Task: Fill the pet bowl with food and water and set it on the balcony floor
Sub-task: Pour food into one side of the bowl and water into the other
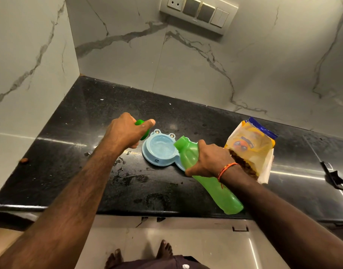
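Note:
A light blue pet bowl [159, 150] with two frog eyes lies on the black counter [89, 117]; water shows in its left compartment. The right compartment is mostly hidden behind a green bottle [215, 183]. My right hand [209, 162] grips that bottle around its upper body and holds it tilted, its open mouth over the bowl's rim. My left hand [126, 133] is closed around the green bottle cap [142, 131], just left of the bowl. A yellow pet food bag [250, 146] stands open to the right, with brown kibble visible inside.
Marble walls close the counter at the back and left. A switch panel [198, 12] sits high on the back wall. A dark utensil [334, 177] lies at the far right of the counter. Wet patches and crumbs mark the counter's front. My bare feet show below.

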